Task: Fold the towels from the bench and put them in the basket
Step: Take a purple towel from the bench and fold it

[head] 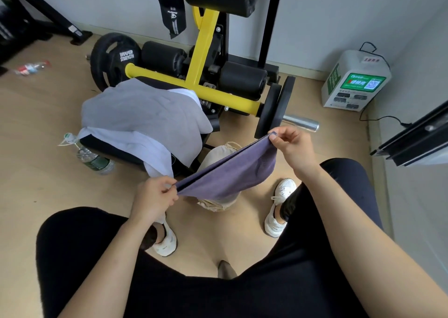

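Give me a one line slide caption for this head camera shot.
Both hands, left hand and right hand, stretch a folded purple towel above the basket.

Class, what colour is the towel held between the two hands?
Purple towel, a plain dusty shade, seen in the head view.
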The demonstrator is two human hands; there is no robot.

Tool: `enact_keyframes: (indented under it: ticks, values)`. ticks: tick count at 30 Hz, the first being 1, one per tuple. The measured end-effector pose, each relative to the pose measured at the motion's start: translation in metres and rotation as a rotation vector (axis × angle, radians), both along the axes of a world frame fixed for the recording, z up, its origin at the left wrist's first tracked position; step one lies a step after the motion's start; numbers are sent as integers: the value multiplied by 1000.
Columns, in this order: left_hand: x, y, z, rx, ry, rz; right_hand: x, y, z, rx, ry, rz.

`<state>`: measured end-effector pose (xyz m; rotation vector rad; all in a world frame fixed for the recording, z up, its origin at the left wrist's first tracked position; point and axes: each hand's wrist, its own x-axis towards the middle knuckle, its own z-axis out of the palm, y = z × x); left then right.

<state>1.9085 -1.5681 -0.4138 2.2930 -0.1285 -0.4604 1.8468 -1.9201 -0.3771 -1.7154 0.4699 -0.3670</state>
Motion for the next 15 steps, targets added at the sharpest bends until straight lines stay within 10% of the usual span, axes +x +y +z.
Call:
enact_keyframes:
  ticks: [10, 15]
  values:
    - [22, 22, 47, -394, 208, 172, 5, 3, -8, -41, 64, -45]
    - [18, 16, 48, -195, -13, 77, 5, 3, -10, -20, 71, -10]
